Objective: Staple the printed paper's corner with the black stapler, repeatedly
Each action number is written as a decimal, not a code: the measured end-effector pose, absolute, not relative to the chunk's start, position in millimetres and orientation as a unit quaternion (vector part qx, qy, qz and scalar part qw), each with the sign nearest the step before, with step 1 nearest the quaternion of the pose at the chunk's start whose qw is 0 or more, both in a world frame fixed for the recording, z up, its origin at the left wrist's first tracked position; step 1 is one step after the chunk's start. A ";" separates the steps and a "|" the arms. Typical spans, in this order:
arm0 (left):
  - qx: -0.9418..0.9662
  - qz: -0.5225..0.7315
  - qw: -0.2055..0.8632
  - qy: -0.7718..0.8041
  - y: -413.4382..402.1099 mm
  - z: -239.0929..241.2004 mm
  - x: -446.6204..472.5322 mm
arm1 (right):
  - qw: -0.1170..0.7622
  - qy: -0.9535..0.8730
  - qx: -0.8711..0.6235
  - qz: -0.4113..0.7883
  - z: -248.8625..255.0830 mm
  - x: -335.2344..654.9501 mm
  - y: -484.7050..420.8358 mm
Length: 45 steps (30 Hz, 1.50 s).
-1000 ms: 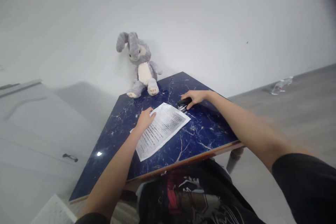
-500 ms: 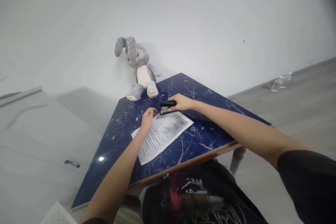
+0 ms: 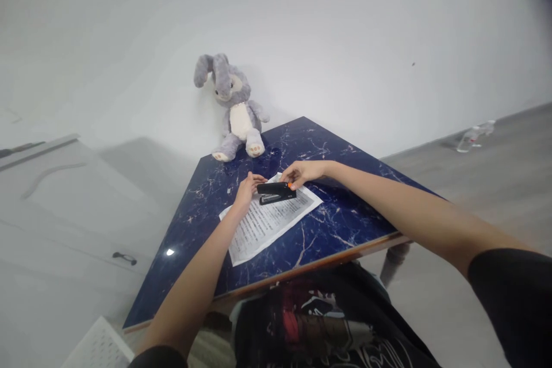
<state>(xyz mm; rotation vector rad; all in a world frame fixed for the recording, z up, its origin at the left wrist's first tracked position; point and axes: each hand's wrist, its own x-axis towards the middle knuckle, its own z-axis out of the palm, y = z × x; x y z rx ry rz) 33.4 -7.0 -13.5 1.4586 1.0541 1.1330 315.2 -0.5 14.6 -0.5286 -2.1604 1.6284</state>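
Note:
A black stapler [image 3: 278, 192] with a small orange part at its back end is over the upper part of a printed sheet of paper [image 3: 259, 230]. Its jaw points left. My right hand [image 3: 302, 172] grips the stapler's back end, thumb by the orange part. On the other side, my left hand [image 3: 246, 191] rests at the sheet's upper left edge with its fingers stretched toward the stapler's front. Whether those fingers touch the stapler is not clear. The sheet lies slanted on the blue marbled table [image 3: 297, 247].
A grey plush rabbit [image 3: 239, 112] sits at the table's back, against the white wall [image 3: 345, 40]. A clear plastic bottle [image 3: 468, 141] lies on the floor at the right. A white perforated stool or chair [image 3: 101, 348] shows at lower left.
The stapler has come down and nearer over the sheet, and my right hand has shifted to its back end. My left hand's fingers have stretched out. The view has shifted slightly.

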 end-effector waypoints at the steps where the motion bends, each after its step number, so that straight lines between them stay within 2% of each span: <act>1: 0.601 0.464 0.484 0.435 -7.6 -13.3 33.2 | 0.186 -0.759 -0.190 0.594 12.4 312.9 -2.0; 10: 0.593 0.453 0.495 0.446 -10.1 -12.2 33.9 | 0.175 -0.695 -0.222 0.660 3.7 304.5 0.8; 16: 0.540 0.451 0.544 0.458 -11.3 -4.4 29.0 | 0.187 -0.744 -0.227 0.600 8.9 300.6 -5.3; 22: 0.525 0.469 0.553 0.445 -9.6 -3.8 27.3 | 0.241 -0.903 -0.216 0.283 11.3 272.9 -28.0; 28: 0.427 0.544 0.579 0.433 -7.5 1.3 23.3 | 0.303 -0.916 -0.264 0.012 12.3 267.4 -35.3; 32: 0.392 0.473 0.672 0.414 -9.7 1.4 24.0 | 0.298 -0.902 -0.218 -0.226 16.0 269.9 -35.6; 35: 0.391 0.459 0.690 0.399 -11.0 -3.4 29.4 | 0.281 -0.887 -0.202 -0.305 16.9 264.3 -37.6; 39: 0.441 0.491 0.624 0.419 -8.6 -10.9 31.8 | 0.293 -0.884 -0.251 -0.264 14.6 257.6 -41.0; 43: 0.470 0.551 0.504 0.471 -0.3 -11.7 22.5 | 0.395 -0.831 -0.383 -0.082 11.6 261.2 -39.3; 45: 0.459 0.593 0.460 0.476 5.1 -8.6 16.4 | 0.419 -0.796 -0.436 0.032 10.1 263.5 -36.3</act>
